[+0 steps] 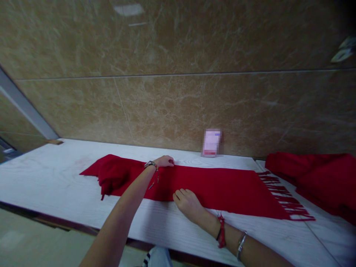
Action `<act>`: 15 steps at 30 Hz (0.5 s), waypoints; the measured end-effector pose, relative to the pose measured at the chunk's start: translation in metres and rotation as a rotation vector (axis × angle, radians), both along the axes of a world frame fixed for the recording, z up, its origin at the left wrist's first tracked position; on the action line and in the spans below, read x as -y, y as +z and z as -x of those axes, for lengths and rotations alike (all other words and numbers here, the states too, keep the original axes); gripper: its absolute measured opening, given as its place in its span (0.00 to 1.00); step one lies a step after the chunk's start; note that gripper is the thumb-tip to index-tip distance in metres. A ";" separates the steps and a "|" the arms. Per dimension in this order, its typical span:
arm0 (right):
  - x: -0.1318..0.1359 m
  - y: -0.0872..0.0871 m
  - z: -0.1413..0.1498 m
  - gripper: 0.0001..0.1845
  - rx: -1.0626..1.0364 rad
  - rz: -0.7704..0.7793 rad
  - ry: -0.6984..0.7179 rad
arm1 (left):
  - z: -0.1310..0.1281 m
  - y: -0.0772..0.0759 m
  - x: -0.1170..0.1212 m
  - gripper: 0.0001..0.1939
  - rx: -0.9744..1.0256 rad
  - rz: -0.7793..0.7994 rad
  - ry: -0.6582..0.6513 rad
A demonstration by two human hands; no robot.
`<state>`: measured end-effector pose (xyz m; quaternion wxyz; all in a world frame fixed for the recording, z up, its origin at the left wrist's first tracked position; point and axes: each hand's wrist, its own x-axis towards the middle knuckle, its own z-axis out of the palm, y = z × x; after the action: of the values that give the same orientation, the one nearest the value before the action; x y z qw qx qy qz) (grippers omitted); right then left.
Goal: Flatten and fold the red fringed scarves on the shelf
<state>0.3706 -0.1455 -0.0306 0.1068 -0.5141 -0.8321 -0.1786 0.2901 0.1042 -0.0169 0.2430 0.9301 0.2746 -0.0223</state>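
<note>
A red fringed scarf [219, 185] lies stretched lengthwise on a white wood-grain table, its fringe spread at the right end. Its left part is bunched into a loose heap [112, 176]. My left hand [165, 161] is at the far edge of the scarf, fingers curled in a pinch on the cloth. Closer to me, my right hand [187, 204] rests at the near edge with its fingers bent over the fabric; the fingertips are partly hidden.
More red cloth [319, 181] is piled at the right end of the white table [50, 174]. A small blurred pinkish rectangular object [211, 143] leans against the brown marbled wall [167, 107] behind. The table's front edge runs just before my legs.
</note>
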 end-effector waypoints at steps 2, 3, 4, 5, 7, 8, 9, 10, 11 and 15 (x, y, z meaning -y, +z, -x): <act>0.000 -0.001 0.001 0.04 -0.001 -0.013 -0.005 | 0.000 -0.001 -0.001 0.10 0.019 0.021 0.015; 0.000 -0.001 0.002 0.04 0.002 -0.017 -0.007 | 0.000 -0.002 -0.001 0.10 0.031 0.034 0.021; 0.000 -0.001 0.003 0.04 0.005 -0.021 -0.007 | 0.000 -0.002 -0.001 0.09 0.043 0.049 0.026; 0.000 -0.001 0.003 0.05 0.009 -0.026 -0.007 | -0.001 -0.001 -0.001 0.09 0.057 0.066 0.031; 0.000 0.000 0.003 0.05 0.011 -0.041 -0.004 | -0.001 0.001 -0.001 0.08 0.094 0.107 0.042; 0.001 0.002 0.002 0.05 0.010 -0.051 -0.004 | -0.002 0.003 -0.001 0.07 0.119 0.131 0.048; 0.001 0.004 0.000 0.05 0.008 -0.066 -0.009 | -0.002 0.006 -0.002 0.07 0.149 0.156 0.055; 0.002 0.008 -0.002 0.05 0.007 -0.082 -0.015 | -0.002 0.009 -0.002 0.08 0.183 0.184 0.064; 0.003 0.012 -0.004 0.05 0.007 -0.098 -0.025 | -0.003 0.013 -0.001 0.09 0.222 0.213 0.073; 0.010 0.036 -0.018 0.07 0.015 -0.162 -0.080 | -0.009 0.033 0.003 0.15 0.364 0.337 0.115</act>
<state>0.3891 -0.1559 0.0049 0.1346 -0.5354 -0.7945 -0.2530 0.2990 0.1010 0.0156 0.4408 0.8480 0.2714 0.1142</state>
